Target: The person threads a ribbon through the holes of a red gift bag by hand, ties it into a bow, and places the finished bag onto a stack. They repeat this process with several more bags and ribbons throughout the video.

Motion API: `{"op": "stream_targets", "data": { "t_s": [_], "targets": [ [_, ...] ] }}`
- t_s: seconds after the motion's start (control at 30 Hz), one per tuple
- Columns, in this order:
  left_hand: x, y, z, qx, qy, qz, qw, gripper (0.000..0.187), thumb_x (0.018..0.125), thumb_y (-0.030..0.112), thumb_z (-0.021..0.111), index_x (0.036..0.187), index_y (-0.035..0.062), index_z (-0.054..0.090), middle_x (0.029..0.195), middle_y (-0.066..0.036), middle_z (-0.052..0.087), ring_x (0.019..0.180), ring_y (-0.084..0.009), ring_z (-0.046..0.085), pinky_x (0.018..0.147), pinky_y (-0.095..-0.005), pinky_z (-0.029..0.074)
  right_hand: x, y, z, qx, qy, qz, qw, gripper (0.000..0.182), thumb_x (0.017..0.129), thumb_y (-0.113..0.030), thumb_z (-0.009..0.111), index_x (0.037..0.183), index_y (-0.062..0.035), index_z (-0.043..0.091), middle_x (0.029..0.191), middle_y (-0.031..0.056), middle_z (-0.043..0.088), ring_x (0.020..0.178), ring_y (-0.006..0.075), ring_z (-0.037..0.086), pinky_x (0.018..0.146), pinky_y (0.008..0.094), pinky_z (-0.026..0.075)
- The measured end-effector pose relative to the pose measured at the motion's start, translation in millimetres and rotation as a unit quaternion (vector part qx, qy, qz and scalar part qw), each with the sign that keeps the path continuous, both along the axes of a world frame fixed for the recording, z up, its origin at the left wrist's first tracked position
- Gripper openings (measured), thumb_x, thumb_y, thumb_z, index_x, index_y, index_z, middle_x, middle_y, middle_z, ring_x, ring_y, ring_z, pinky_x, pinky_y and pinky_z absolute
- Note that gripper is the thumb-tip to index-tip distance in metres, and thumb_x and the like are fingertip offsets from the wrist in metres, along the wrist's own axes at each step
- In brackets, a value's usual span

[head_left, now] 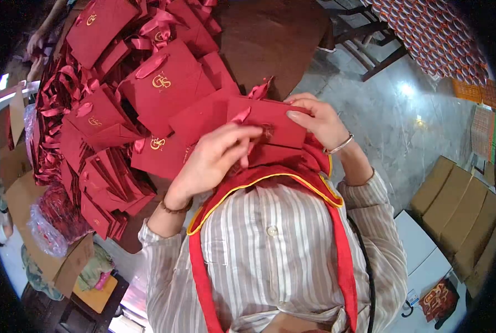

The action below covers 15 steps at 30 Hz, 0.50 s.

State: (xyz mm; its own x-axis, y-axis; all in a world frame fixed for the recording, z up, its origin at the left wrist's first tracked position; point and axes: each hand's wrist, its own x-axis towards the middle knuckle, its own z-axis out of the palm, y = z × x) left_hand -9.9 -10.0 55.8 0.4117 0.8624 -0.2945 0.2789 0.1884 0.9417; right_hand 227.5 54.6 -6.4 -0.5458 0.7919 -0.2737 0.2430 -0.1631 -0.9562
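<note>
From my head camera, I have a red bag (286,123) in front of my chest, just beyond my red apron (342,244). My right hand (319,117) pinches its far right corner, thumb on the front panel. My left hand (217,152) is partly open over the bag's left side, fingers loosely bent beside a ribbon (240,116); I can't tell whether they grip it. More red bags (175,83) lie heaped to the left on the brown table (267,41). Folded cardboard (453,208) stands to the right.
</note>
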Motion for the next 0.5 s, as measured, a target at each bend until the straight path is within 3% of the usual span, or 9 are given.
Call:
{"op": "stream_targets", "data": {
  "t_s": [0.1,0.27,0.37,0.5],
  "targets": [
    [17,11,-14,0.029,-0.017,0.028,0.999,0.026,0.082,-0.001,0.049,0.108,-0.0002,0.056,0.079,-0.006,0.05,0.07,-0.0125,0.056,0.064,-0.0241,0.044,1,-1,2,-0.003,0.006,0.003,1.0,0.019,0.084,-0.01,0.056,0.095,0.005,0.06,0.11,0.0099,0.052,0.103,0.0158,0.049,0.089,0.027,0.037],
    [28,11,-28,0.211,0.082,0.071,0.971,0.023,0.08,-0.001,0.054,0.103,-0.0003,0.058,0.083,-0.011,0.056,0.075,-0.0198,0.057,0.069,-0.0263,0.045,3,-1,9,0.017,0.003,0.005,1.0,0.018,0.083,-0.01,0.058,0.094,0.0047,0.06,0.109,0.0089,0.053,0.1,0.0155,0.05,0.088,0.0267,0.038],
    [30,7,-36,0.213,0.105,0.101,0.966,0.018,0.079,0.002,0.057,0.097,-0.0014,0.058,0.086,-0.015,0.057,0.075,-0.0277,0.058,0.066,-0.0334,0.047,-3,-2,12,-0.001,0.0,-0.013,1.0,0.017,0.081,-0.01,0.06,0.091,0.0043,0.062,0.105,0.009,0.055,0.098,0.0153,0.051,0.086,0.0261,0.039],
    [30,6,-43,0.227,0.12,0.136,0.957,0.014,0.079,0.004,0.058,0.092,-0.0008,0.058,0.083,-0.015,0.058,0.073,-0.0288,0.059,0.065,-0.0342,0.047,-8,-3,7,0.052,-0.026,-0.036,0.998,0.016,0.08,-0.01,0.061,0.087,0.0043,0.062,0.1,0.0099,0.056,0.096,0.0161,0.052,0.084,0.0263,0.039]
  ]
}}
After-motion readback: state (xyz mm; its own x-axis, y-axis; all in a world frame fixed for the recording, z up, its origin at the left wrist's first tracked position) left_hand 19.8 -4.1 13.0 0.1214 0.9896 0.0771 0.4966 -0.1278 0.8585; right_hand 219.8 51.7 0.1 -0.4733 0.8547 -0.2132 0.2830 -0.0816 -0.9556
